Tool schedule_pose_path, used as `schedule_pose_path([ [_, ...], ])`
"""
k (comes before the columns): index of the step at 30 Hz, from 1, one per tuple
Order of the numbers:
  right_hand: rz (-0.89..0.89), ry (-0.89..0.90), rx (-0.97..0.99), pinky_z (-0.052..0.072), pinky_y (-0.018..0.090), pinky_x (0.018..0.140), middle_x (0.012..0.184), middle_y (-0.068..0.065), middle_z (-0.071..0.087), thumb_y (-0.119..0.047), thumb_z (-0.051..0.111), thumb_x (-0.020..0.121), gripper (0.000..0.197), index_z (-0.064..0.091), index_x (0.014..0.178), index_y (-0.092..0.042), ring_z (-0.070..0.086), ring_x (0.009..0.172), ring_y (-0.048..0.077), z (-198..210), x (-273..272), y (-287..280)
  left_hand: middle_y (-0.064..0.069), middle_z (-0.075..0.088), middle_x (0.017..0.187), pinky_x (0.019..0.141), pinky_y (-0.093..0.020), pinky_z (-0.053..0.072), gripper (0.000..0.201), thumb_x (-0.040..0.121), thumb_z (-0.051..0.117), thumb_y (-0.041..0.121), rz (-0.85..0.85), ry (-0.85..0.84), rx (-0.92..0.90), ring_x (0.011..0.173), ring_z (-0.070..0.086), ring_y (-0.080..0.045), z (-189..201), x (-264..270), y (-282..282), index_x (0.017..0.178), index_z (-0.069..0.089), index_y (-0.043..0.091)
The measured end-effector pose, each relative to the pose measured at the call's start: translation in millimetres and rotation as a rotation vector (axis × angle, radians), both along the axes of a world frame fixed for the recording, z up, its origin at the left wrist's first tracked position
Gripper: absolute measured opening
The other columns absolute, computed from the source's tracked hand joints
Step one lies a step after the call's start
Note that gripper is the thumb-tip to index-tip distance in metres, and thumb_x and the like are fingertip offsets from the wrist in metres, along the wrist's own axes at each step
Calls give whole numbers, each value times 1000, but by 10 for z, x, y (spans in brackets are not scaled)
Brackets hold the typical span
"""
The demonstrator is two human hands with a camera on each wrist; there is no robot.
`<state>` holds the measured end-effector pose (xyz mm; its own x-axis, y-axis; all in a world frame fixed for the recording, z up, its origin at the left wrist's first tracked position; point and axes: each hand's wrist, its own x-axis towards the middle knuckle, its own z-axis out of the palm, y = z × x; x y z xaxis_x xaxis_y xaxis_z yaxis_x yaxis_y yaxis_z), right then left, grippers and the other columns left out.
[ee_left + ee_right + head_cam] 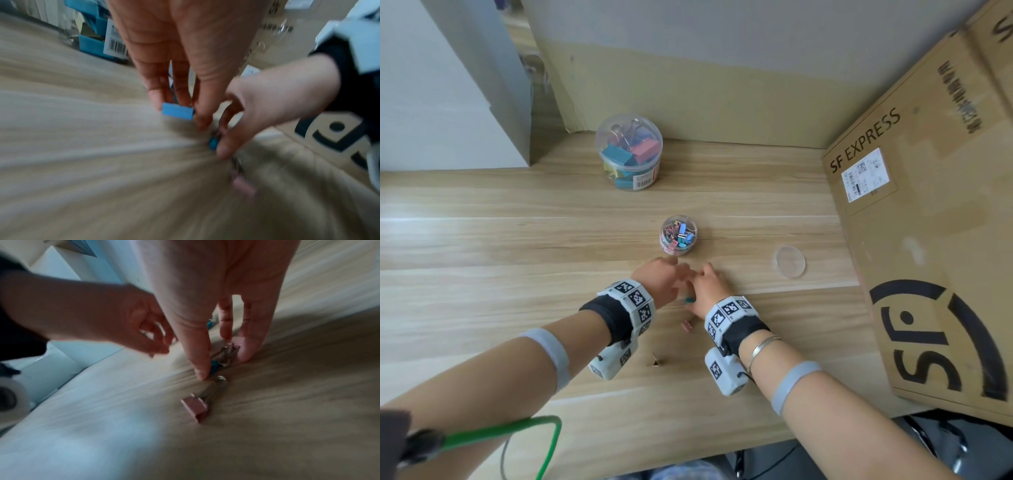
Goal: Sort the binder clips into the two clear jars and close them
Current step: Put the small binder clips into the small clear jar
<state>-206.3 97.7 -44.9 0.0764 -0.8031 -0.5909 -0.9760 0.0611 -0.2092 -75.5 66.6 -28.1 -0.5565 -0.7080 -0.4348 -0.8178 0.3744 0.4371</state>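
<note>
My left hand [664, 277] hovers just above the table and pinches a small blue clip [177, 111] between thumb and fingertips. Right beside it, my right hand [224, 365] reaches down to the table. Its thumb presses a teal clip [214, 367] and its fingers [247, 352] touch a small pink clip [236, 345], pinching the two between them. The small clear jar [678, 235] stands open just beyond both hands, holding several small clips. Its lid [790, 261] lies to the right. The big clear jar [628, 152], full of large clips, stands at the back.
Another pink clip [687, 324] lies on the table [482, 240] under my right wrist, and a brownish clip [654, 361] lies nearer to me between the forearms. A large cardboard box [928, 205] fills the right side. A green cable [517, 431] hangs at the front left edge.
</note>
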Motion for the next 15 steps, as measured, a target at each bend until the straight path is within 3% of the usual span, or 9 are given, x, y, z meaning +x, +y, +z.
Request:
schedule_pose_path([
  [3,2,-33,-34,45,30,86,124,9,40,-11,61,82,29,55,110,-12,53,102,25,-3,-8,11,-7,57,109,73,-28,43,26,83,59,12,39,177,-142,97,57,-26,137,-58,-124,108,57,10],
  [6,2,-80,-41,47,30,83,121,9,42,-7,59,82,20,56,101,-9,54,95,23,-6,-26,22,-16,60,102,74,-36,50,19,77,60,3,85,319,-239,93,57,-33,194,-94,-283,96,60,3],
  [9,-9,-89,-50,48,30,85,121,10,42,-3,60,80,20,58,98,-10,51,98,23,-17,-37,19,-21,59,96,70,-37,44,19,81,62,8,221,355,-281,84,56,-36,190,-118,-412,98,61,-1],
  [12,-14,-90,-74,48,32,88,119,8,45,-3,61,79,19,59,96,-11,51,106,25,-24,-61,16,-19,56,103,72,-31,38,25,84,62,14,281,332,-233,89,55,-33,147,-123,-490,106,57,1],
  [15,-44,-123,-105,46,28,83,113,7,50,-2,62,78,17,59,93,-11,53,102,26,-41,-113,24,-18,57,101,69,-30,38,20,88,55,12,319,346,-247,86,56,-33,99,-69,-487,105,56,1],
])
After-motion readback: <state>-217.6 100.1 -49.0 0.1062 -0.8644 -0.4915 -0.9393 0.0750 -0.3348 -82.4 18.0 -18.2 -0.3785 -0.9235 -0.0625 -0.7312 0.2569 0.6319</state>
